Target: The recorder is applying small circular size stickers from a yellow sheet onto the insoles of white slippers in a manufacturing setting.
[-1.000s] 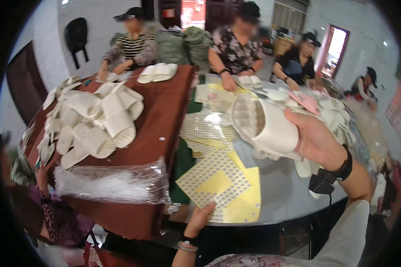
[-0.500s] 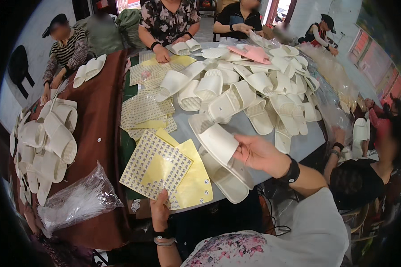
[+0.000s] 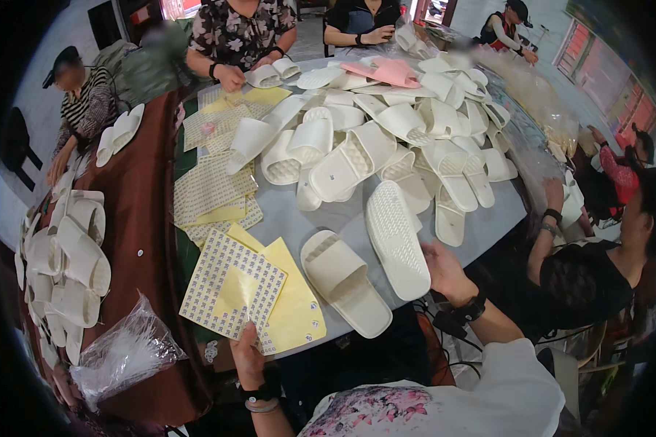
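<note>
As seen from the head view, the right hand (image 3: 444,271) grips a cream slipper (image 3: 396,239) sole-up by its near end, held just above the grey surface (image 3: 299,226). Beside it lies a second slipper (image 3: 345,282), upright. Left hand (image 3: 246,357) pinches the near edge of a sticker sheet (image 3: 229,284) resting on yellow backing sheets (image 3: 293,306).

Grey table (image 3: 284,226); brown bench (image 3: 142,218)
</note>
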A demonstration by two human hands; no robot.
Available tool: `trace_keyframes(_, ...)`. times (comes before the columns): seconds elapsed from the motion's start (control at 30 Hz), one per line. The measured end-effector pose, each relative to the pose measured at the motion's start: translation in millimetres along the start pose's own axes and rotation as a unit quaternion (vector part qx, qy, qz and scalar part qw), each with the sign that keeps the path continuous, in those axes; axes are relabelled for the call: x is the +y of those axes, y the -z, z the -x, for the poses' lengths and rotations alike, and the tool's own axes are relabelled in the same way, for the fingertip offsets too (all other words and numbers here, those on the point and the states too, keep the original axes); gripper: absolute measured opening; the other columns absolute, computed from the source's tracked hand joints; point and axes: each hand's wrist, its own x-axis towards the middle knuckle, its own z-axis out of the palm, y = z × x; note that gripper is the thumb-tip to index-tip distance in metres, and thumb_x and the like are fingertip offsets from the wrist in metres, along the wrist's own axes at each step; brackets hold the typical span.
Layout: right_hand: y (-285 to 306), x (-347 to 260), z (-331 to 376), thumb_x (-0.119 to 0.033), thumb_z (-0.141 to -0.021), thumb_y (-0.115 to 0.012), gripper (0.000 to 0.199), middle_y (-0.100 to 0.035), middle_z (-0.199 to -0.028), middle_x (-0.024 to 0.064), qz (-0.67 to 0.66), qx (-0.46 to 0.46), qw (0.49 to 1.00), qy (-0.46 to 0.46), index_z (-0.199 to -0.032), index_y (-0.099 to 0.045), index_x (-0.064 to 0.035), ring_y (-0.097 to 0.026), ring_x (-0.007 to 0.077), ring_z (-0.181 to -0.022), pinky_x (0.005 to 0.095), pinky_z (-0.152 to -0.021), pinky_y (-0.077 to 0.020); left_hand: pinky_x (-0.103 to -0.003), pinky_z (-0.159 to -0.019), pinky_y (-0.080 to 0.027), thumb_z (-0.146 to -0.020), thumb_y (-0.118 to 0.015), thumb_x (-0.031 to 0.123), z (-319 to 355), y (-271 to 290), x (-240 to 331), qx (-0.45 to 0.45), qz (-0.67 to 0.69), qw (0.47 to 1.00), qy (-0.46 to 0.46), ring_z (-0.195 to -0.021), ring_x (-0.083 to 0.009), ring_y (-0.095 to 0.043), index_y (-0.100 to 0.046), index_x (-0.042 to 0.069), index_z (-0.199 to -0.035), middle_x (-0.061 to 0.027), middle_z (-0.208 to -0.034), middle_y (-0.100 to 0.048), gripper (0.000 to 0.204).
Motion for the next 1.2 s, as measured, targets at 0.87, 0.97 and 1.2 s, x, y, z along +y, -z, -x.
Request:
trace_keyframes(0.87, 4, 32, 12, -0.006, -0.078, -0.055, 0.035, -0.055, -0.102, 0.0089, 0.418, 0.069, 0.857, 0.294, -0.111, -0.048, 0.0024, -0.051, 0.0162, -0.096, 0.0297, -0.080, -0.0414, -0.028, -0.078, -0.044, -0.081, -0.054, 0.006, 9, -4, 0, 0.003, -0.085, 0.995, 0.049, -0.092, -0.0160, -0.055, -0.043, -0.003, -0.117, -0.0100, -0.108, -0.054, 0.038)
trace_keyframes(0.97, 1, 26, 17, -0.007, -0.078, -0.057, 0.023, -0.057, -0.088, 0.0089, 0.669, 0.125, 0.530, 0.506, -0.099, -0.055, -0.0010, -0.055, 0.0228, -0.083, 0.0294, -0.072, -0.0435, -0.025, -0.074, -0.043, -0.081, -0.057, 0.008, 17, -24, 0, -0.041, -0.198, 0.969, 0.144, -0.087, -0.0129, -0.054, -0.047, -0.001, -0.112, -0.0064, -0.100, -0.056, 0.034)
trace_keyframes(1.2, -8, 23, 26, -0.011, -0.074, -0.058, 0.014, -0.054, -0.083, 0.0125, 0.701, 0.063, 0.603, 0.377, -0.085, -0.058, -0.0024, -0.051, 0.0307, -0.079, 0.0366, -0.068, -0.0418, -0.023, -0.071, -0.042, -0.085, -0.056, 0.017, 25, -91, -39, -0.187, -0.216, 0.937, 0.202, -0.084, -0.0099, -0.051, -0.052, -0.001, -0.106, -0.0034, -0.095, -0.057, 0.028)
